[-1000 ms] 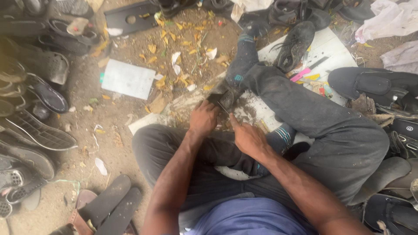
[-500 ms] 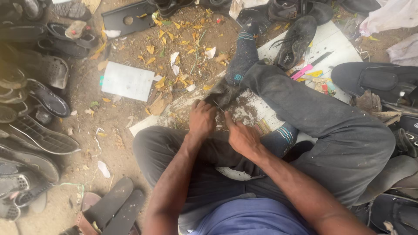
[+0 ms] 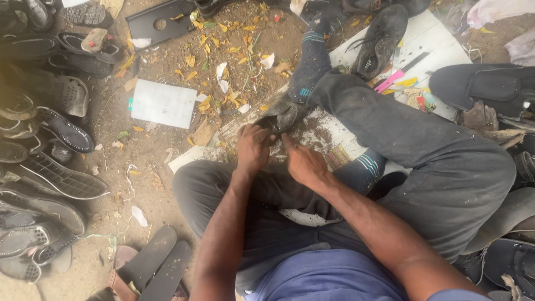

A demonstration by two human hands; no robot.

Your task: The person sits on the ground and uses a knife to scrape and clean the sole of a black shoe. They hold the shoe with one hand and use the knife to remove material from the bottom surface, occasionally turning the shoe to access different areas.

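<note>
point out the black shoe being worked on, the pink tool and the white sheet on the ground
black shoe (image 3: 282,116), head view, its upper
pink tool (image 3: 389,81), head view, mid handle
white sheet (image 3: 163,103), head view, its centre

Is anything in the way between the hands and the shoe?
Nothing visible is. The left hand and the right hand are already at the dark shoe, with no gap showing between them. It lies on the board, beside the outstretched leg.
</note>
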